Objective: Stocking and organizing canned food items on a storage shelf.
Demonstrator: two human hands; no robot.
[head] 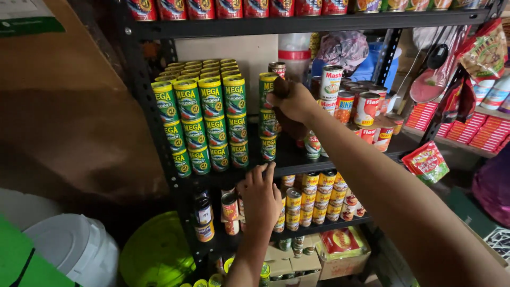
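right hand (289,101): raised to the middle shelf, fingers curled narrow around the top of a dark brown cloth (289,125) that hangs down from the fist in front of the cans
left hand (260,194): lower, fingers spread wide, tips resting on the front edge of the middle shelf (228,178) — holding nothing
cloth: on the middle shelf level, between the lone green stack (268,119) and the mixed cans (361,109) to the right; it touches the stack's side and hides the cans behind it
green cans (204,117): big block, three high, several rows deep, left part of the shelf, just beside the lone stack
mixed cans: red, white and orange labels, crowded at the right, some stacked two high
in the way: the left wrist covers part of the lower shelf's small cans (313,199); the right forearm crosses the shelf's right corner
below: boxes (340,252) on the bottom level — a green lid (154,255) and a white bucket (79,247) on the floor at left
right side: red packets (462,127) on a neighbouring rack
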